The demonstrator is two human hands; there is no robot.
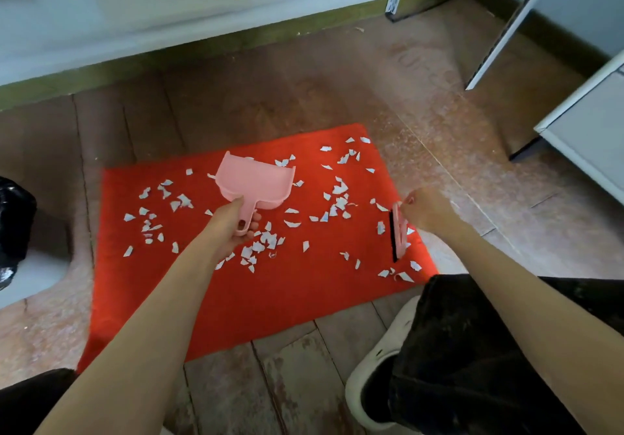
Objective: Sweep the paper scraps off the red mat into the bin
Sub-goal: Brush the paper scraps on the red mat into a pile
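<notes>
The handle of a pink dustpan (256, 181) is gripped in the left hand (233, 228), fingers curled under it and thumb on top. The pan is held over the middle of the red mat (270, 299) with its open mouth turned away from the person. Whether its lip touches the pile cannot be told. A small pink brush (398, 235) is pinched at its upper end by the right hand (425, 212). Its black bristles face left, towards the pan, and it stands near the mat's right edge.

For the step to go well, the pan's lip probably needs to be pressed flat into the mat and turned to face the brush, so that nothing slips beneath it. Short, low strokes are advised, since light paper is likely to flutter away under a hard flick. The scraps at the right edge are best gathered inward first.

The paper scraps (266, 239) are seen as small, torn, white pieces with pale blue marks, many curled at the edges. They are scattered over most of the mat, in loose clusters at the left, centre and right, and none is seen in the pan. The mat lies on a worn wooden floor (304, 97). A dark, bag-lined shape at the frame's left edge is taken to be the bin (13, 225), well apart from the pan. A white shoe (374, 363) is planted by the mat's near right corner.
</notes>
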